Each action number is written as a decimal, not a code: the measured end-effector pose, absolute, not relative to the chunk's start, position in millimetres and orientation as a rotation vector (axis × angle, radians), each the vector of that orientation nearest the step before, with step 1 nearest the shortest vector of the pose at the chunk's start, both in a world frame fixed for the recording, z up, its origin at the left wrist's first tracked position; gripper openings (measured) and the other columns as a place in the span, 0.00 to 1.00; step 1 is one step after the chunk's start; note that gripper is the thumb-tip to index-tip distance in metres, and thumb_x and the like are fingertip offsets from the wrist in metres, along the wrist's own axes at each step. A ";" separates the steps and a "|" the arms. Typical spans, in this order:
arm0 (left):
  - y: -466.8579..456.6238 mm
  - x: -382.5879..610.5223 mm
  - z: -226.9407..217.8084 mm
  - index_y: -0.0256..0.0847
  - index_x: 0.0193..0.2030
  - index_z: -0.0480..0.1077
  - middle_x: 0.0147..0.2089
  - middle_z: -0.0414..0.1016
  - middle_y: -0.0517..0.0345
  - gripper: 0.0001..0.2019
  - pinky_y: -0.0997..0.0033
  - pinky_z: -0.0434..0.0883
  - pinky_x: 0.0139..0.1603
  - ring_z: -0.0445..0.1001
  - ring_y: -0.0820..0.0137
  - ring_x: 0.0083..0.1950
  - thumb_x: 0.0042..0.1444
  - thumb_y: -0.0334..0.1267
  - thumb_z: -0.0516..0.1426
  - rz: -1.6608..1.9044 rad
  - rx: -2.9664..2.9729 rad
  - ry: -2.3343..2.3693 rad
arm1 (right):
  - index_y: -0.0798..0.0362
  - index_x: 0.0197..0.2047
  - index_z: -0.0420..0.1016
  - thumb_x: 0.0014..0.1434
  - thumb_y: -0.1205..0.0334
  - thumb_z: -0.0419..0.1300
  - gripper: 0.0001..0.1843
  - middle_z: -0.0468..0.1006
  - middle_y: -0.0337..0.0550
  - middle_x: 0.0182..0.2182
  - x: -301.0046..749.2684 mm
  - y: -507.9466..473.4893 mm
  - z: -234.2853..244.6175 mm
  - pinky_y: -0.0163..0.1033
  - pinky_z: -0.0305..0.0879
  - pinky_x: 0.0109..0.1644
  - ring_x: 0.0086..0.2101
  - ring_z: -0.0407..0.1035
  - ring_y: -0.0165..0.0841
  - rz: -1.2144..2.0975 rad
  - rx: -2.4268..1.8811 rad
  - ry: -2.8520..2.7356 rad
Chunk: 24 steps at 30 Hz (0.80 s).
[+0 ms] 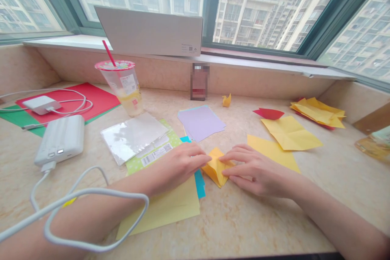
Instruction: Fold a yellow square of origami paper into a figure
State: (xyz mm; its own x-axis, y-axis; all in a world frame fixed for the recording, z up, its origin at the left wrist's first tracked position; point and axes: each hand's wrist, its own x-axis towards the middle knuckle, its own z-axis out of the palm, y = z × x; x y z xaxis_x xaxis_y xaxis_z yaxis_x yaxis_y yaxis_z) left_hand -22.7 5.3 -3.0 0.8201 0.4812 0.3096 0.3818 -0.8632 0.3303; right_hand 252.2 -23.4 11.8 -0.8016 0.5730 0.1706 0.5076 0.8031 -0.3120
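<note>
A small, partly folded orange-yellow paper piece [215, 167] lies on the marble counter [268, 215] in front of me. My left hand [179, 164] presses on its left edge with the fingertips. My right hand [254, 169] pinches and holds down its right side. Both hands rest on the counter, fingers touching the paper. Under my left hand lie a pale yellow sheet [170, 207] and a blue sheet [199, 183]. A plain yellow sheet [272, 152] sits just behind my right hand.
A lilac paper stack [201, 123], a foil packet [134, 136], a drink cup with a red straw [123, 87], a white power bank [61, 139] with cables, red and green sheets [91, 97], a creased yellow sheet [289, 133], a red folded piece [268, 113], and a yellow pile [318, 111] surround me.
</note>
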 end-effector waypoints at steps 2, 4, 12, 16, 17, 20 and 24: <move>1.7 -22.6 -4.0 0.41 0.56 0.69 0.51 0.74 0.51 0.14 0.68 0.71 0.50 0.75 0.68 0.50 0.68 0.28 0.49 0.591 2.622 0.668 | 0.46 0.47 0.80 0.65 0.67 0.57 0.13 0.79 0.45 0.51 252.1 -23.0 11.6 0.52 0.63 0.58 0.49 0.72 0.39 0.369 -0.823 -2.731; -0.7 -22.6 -4.5 0.43 0.59 0.67 0.54 0.73 0.52 0.17 0.69 0.71 0.52 0.74 0.68 0.52 0.67 0.28 0.49 0.567 2.596 0.659 | 0.46 0.47 0.80 0.65 0.67 0.57 0.12 0.79 0.44 0.51 251.7 -22.9 11.6 0.52 0.61 0.59 0.50 0.72 0.39 0.365 -0.813 -2.729; 0.8 -18.0 3.6 0.40 0.42 0.73 0.44 0.77 0.54 0.09 0.66 0.68 0.47 0.73 0.67 0.45 0.68 0.30 0.50 0.405 2.909 0.514 | 0.46 0.46 0.81 0.64 0.66 0.57 0.12 0.76 0.44 0.53 249.7 -27.5 13.6 0.52 0.59 0.60 0.50 0.70 0.39 0.398 -0.757 -2.787; 2.4 -10.8 0.0 0.39 0.40 0.72 0.35 0.74 0.57 0.09 0.67 0.66 0.40 0.72 0.67 0.38 0.69 0.35 0.52 0.448 2.853 0.597 | 0.46 0.46 0.81 0.64 0.66 0.57 0.12 0.75 0.45 0.54 247.3 -29.8 13.3 0.52 0.60 0.60 0.50 0.70 0.40 0.398 -0.735 -2.803; 3.0 -8.8 -2.5 0.39 0.40 0.72 0.34 0.74 0.57 0.08 0.67 0.66 0.40 0.71 0.67 0.38 0.68 0.35 0.52 0.474 2.826 0.635 | 0.46 0.46 0.81 0.64 0.66 0.57 0.12 0.75 0.46 0.54 246.9 -30.1 13.4 0.52 0.60 0.60 0.50 0.70 0.39 0.402 -0.731 -2.805; 4.0 -3.3 -9.7 0.40 0.42 0.70 0.37 0.74 0.58 0.03 0.67 0.67 0.42 0.72 0.66 0.40 0.65 0.36 0.56 0.532 2.719 0.733 | 0.46 0.45 0.81 0.64 0.66 0.57 0.12 0.74 0.46 0.53 246.6 -30.9 14.0 0.52 0.59 0.60 0.50 0.70 0.39 0.409 -0.721 -2.807; 0.8 1.9 -10.8 0.41 0.43 0.69 0.43 0.73 0.57 0.04 0.68 0.68 0.42 0.72 0.67 0.42 0.63 0.35 0.58 0.565 2.662 0.842 | 0.46 0.45 0.81 0.64 0.66 0.58 0.11 0.74 0.46 0.51 246.9 -32.7 14.1 0.51 0.60 0.59 0.52 0.68 0.40 0.409 -0.738 -2.788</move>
